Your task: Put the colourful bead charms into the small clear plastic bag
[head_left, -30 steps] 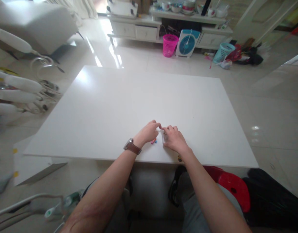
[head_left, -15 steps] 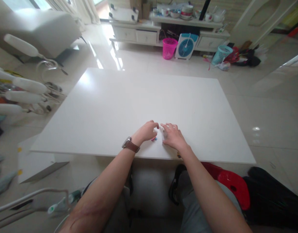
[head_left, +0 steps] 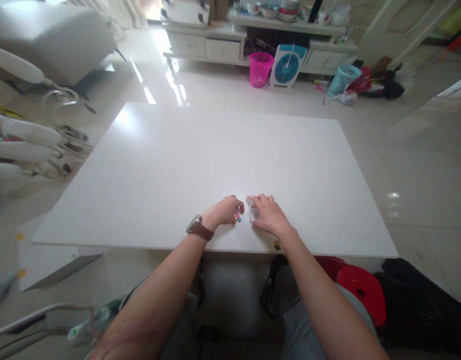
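Near the front edge of the white table (head_left: pixel 215 150), it's close work for two hands! The left hand (head_left: pixel 227 210), a brown-strapped watch (head_left: pixel 200 229) at its wrist, has its fingers curled inward over a small multicoloured piece (head_left: pixel 238 217). Pink and blue peek out, but the rest is covered, and whether those fingers grip it or merely hover, I can't tell. Just across a narrow gap, the right hand (head_left: pixel 268 212) wraps a clear container (head_left: pixel 254 213), thumb at the near end, forefinger at the far one; the palm side is hidden, the contents a blur. Beside the right forearm, right by the table's edge, sits a little yellow-and-black item (head_left: pixel 277 245), too small to read. Below, the right arm hides part of a red stool (head_left: pixel 361 290), and a black bundle (head_left: pixel 425 310) runs out of frame.
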Action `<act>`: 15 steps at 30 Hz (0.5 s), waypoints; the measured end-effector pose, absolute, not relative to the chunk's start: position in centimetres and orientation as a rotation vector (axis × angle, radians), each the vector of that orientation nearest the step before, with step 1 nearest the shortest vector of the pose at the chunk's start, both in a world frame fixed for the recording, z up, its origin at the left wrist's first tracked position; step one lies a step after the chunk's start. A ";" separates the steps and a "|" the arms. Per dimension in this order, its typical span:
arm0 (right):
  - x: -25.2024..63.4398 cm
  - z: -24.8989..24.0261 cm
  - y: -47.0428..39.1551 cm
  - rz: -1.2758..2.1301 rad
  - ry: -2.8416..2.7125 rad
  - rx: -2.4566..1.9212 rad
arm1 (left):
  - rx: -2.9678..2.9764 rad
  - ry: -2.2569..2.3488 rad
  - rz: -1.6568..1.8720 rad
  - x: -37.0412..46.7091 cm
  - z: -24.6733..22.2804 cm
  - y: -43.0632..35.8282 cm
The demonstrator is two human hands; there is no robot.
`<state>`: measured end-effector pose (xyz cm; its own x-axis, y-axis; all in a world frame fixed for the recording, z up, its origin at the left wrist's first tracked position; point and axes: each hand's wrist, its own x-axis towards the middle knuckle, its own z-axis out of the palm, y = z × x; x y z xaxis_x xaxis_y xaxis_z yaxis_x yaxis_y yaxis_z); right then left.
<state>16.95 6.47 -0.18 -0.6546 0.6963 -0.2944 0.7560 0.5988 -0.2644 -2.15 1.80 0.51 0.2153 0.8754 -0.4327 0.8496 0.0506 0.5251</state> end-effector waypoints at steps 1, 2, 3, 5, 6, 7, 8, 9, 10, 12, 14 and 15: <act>16.9 -0.2 6.4 -0.551 2.666 1.213 | 1.771 1.607 0.037 -2.1 0.6 1.8; 16.9 -0.1 6.4 -0.548 2.669 1.207 | 1.773 1.606 0.030 -2.0 0.7 1.8; 16.9 -0.1 6.3 -0.546 2.671 1.203 | 1.777 1.607 0.027 -2.0 0.8 1.7; 17.0 -0.1 6.1 -0.542 2.668 1.199 | 1.791 1.617 0.027 -1.9 0.8 1.6; 17.0 -0.1 6.0 -0.540 2.665 1.199 | 1.802 1.626 0.033 -1.9 0.8 1.5; 17.1 -0.1 5.9 -0.537 2.662 1.197 | 1.814 1.635 0.039 -1.8 0.8 1.3; 17.1 -0.1 5.8 -0.533 2.659 1.195 | 1.824 1.642 0.043 -1.8 0.9 1.2; 17.2 -0.1 5.7 -0.529 2.655 1.190 | 1.832 1.650 0.046 -1.8 0.9 1.1; 17.2 -0.1 5.6 -0.526 2.652 1.185 | 1.838 1.656 0.048 -1.8 0.9 1.0; 17.3 -0.1 5.4 -0.522 2.654 1.179 | 1.849 1.665 0.056 -1.8 0.9 0.8; 17.3 0.0 5.3 -0.522 2.667 1.178 | 1.859 1.672 0.064 -1.9 0.9 0.6; 17.3 -0.1 5.2 -0.523 2.676 1.178 | 1.862 1.673 0.067 -1.9 0.9 0.6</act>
